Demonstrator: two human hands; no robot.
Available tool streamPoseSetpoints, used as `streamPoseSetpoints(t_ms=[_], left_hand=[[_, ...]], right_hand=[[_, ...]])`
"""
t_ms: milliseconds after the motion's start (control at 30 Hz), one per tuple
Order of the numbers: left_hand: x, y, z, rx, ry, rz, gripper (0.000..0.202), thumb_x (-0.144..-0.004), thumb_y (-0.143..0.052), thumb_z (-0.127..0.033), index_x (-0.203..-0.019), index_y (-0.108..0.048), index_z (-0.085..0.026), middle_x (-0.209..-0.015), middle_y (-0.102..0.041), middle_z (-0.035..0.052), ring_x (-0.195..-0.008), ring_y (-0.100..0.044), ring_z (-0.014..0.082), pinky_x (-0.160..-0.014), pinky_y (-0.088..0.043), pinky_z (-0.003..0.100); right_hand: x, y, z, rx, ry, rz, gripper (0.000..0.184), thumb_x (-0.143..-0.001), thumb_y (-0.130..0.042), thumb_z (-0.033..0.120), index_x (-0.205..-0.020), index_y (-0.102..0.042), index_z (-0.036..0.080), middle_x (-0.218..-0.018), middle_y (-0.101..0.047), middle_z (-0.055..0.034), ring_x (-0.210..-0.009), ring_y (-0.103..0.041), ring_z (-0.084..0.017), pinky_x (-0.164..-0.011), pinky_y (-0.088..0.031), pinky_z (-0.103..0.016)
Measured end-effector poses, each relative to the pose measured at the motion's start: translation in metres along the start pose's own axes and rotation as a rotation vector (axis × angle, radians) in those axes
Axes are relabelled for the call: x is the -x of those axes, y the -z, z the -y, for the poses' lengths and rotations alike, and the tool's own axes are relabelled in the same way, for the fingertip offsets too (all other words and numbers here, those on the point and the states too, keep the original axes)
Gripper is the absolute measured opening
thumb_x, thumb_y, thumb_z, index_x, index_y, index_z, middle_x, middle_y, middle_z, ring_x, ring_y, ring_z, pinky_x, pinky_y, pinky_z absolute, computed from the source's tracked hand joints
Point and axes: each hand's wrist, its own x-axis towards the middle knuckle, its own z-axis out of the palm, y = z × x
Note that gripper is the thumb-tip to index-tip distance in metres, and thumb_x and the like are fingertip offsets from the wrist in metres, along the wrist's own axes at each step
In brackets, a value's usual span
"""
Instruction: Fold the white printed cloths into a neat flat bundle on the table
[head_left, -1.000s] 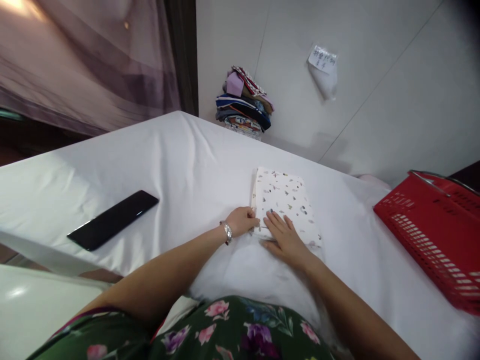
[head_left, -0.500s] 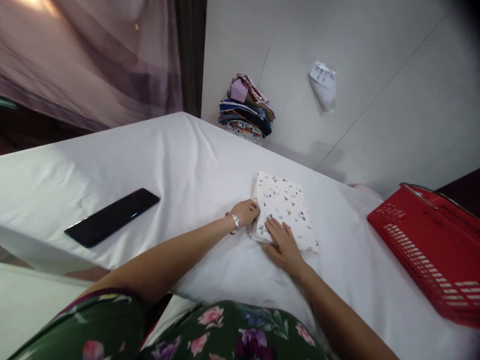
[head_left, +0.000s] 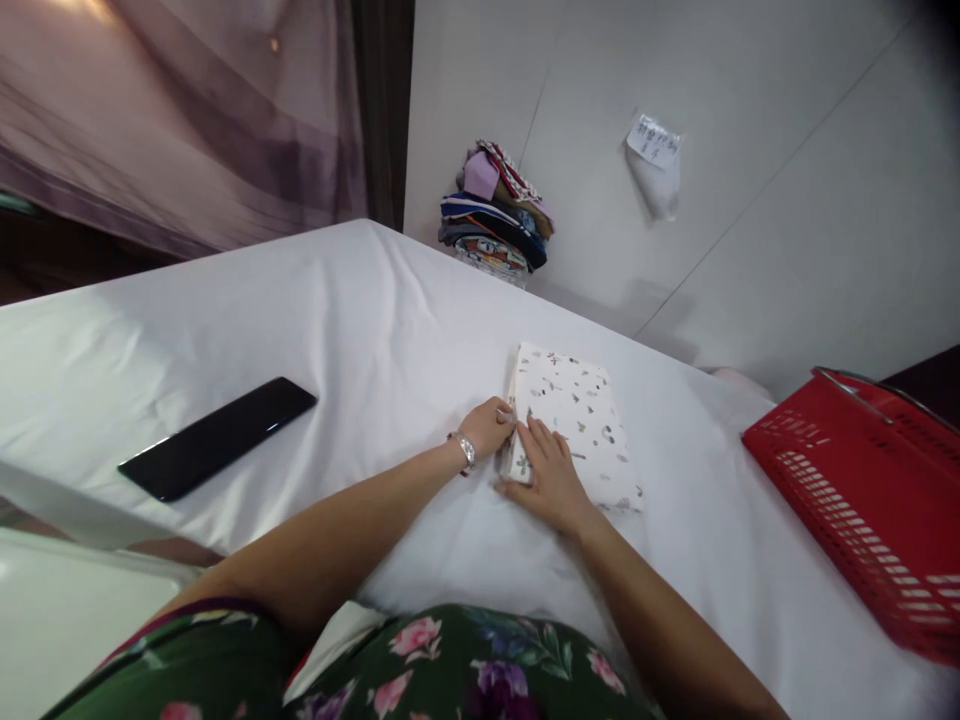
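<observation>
A folded white cloth (head_left: 574, 420) with small coloured prints lies on the white-covered table (head_left: 360, 310). My left hand (head_left: 489, 428), with a silver bracelet at the wrist, has its fingers curled on the cloth's near left edge. My right hand (head_left: 550, 472) lies flat on the cloth's near left corner, fingers stretched out and pressed down, right beside the left hand.
A black phone (head_left: 216, 437) lies on the table at the left. A red plastic basket (head_left: 862, 505) stands at the right edge. A stack of folded coloured cloths (head_left: 495, 212) sits at the far end by the wall, under a paper note (head_left: 654, 140).
My right hand has slid left across the cloth toward my left hand. The left hand has stayed at the cloth's edge.
</observation>
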Motion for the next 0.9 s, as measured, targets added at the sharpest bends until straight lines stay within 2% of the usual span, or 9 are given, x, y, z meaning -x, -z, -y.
streamPoseSetpoints(t_ms=[200, 300, 400, 500, 667, 900], left_hand=[[-0.006, 0.005, 0.001, 0.164, 0.106, 0.027, 0.021, -0.071, -0.059, -0.013, -0.091, -0.052, -0.017, -0.056, -0.054, -0.0064, -0.043, -0.048, 0.0071, -0.046, -0.040, 0.019], [-0.007, 0.009, -0.002, 0.134, 0.144, 0.052, 0.023, -0.072, -0.059, -0.018, -0.094, -0.052, -0.016, -0.051, -0.053, -0.0064, -0.039, -0.046, 0.0076, -0.042, -0.039, 0.019], [-0.012, 0.008, -0.006, 0.035, 0.165, 0.058, 0.028, -0.076, -0.054, -0.027, -0.101, -0.053, -0.015, -0.052, -0.057, -0.0038, -0.040, -0.050, 0.0096, -0.042, -0.040, 0.020], [-0.026, 0.006, -0.010, -0.098, 0.134, 0.041, 0.028, -0.074, -0.054, -0.026, -0.099, -0.057, -0.015, -0.057, -0.061, -0.0011, -0.045, -0.055, 0.0109, -0.045, -0.041, 0.020], [-0.057, 0.006, -0.018, -0.208, 0.081, 0.004, 0.017, -0.070, -0.053, -0.023, -0.078, -0.065, -0.015, -0.053, -0.061, 0.0018, -0.051, -0.057, 0.0135, -0.051, -0.042, 0.021], [-0.083, 0.003, -0.020, -0.299, 0.084, -0.111, 0.017, -0.068, -0.052, -0.021, -0.076, -0.066, -0.015, -0.079, -0.068, 0.0083, -0.074, -0.062, 0.0180, -0.062, -0.042, 0.023]], right_hand=[[0.004, 0.000, 0.000, -0.015, 0.010, -0.058, 0.078, -0.081, -0.043, 0.056, -0.143, -0.011, 0.019, -0.147, -0.018, -0.0118, -0.135, -0.015, -0.026, -0.106, -0.017, -0.049], [0.003, -0.002, 0.001, -0.002, 0.024, -0.071, 0.076, -0.082, -0.041, 0.056, -0.142, -0.014, 0.018, -0.147, -0.019, -0.0125, -0.135, -0.016, -0.027, -0.106, -0.017, -0.049], [0.002, -0.003, 0.001, 0.027, 0.038, -0.063, 0.073, -0.082, -0.040, 0.056, -0.141, -0.021, 0.018, -0.147, -0.020, -0.0134, -0.135, -0.016, -0.028, -0.106, -0.017, -0.050], [0.002, -0.004, 0.001, 0.041, 0.041, -0.070, 0.071, -0.082, -0.041, 0.055, -0.139, -0.025, 0.018, -0.146, -0.020, -0.0138, -0.135, -0.016, -0.028, -0.106, -0.017, -0.050], [0.001, -0.006, 0.002, 0.046, 0.038, -0.084, 0.068, -0.082, -0.041, 0.054, -0.138, -0.028, 0.017, -0.146, -0.022, -0.0140, -0.134, -0.017, -0.029, -0.106, -0.018, -0.050], [0.002, -0.002, 0.006, 0.063, 0.040, -0.083, 0.068, -0.082, -0.042, 0.053, -0.138, -0.028, 0.016, -0.145, -0.023, -0.0137, -0.134, -0.016, -0.029, -0.106, -0.017, -0.050]])
